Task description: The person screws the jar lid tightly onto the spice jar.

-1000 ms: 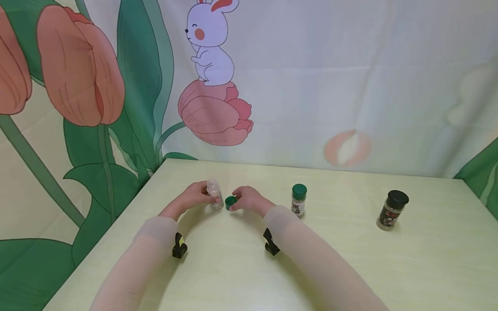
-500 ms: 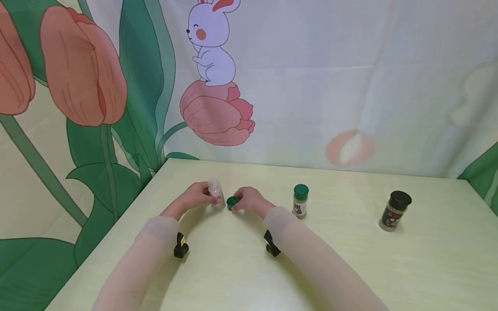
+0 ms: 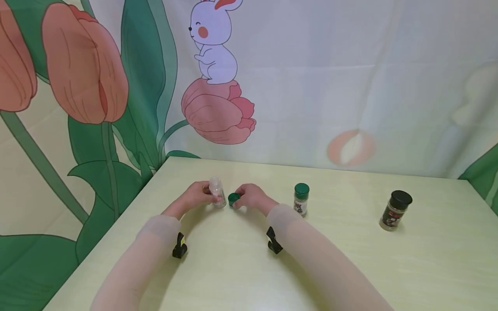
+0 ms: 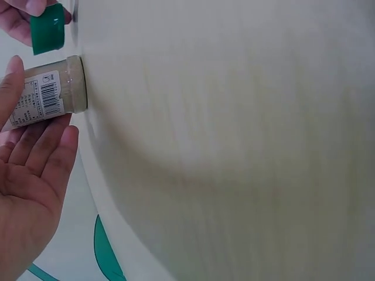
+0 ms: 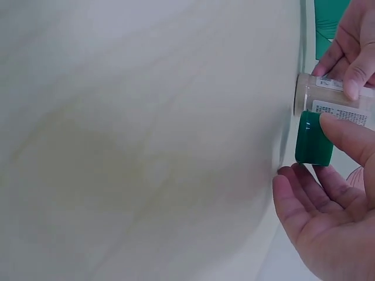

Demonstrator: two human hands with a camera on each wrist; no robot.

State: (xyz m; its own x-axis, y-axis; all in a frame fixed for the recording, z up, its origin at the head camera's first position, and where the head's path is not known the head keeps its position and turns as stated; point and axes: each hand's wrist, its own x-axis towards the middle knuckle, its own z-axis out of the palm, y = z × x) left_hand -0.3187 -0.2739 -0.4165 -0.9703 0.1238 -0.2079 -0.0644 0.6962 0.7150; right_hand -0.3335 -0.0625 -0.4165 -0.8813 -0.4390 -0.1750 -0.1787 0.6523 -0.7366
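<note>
Near the far left corner of the surface [image 3: 225, 263], the left hand [image 3: 196, 193] grips a jar [image 3: 219, 191]; the right hand [image 3: 252, 197] pinches a cap [image 3: 233, 198].

Cap [image 3: 233, 198], centre of the head view, was solid glossy green. Bottle [image 4: 50, 92], just left of it, looked clear there; in the left wrist view, tan, barcoded black on white. Shaker [image 3: 300, 206], right of centre, was green-topped, black characters on white. Jar [image 3: 391, 216], far right, was black-topped, red and white marks on dark. Table [image 3: 229, 268] was pale yellow-cream, faintly streaked. Backdrop [image 3: 311, 65] was whitish, with orange-pink tulips [image 3: 83, 65] upper left.
</note>
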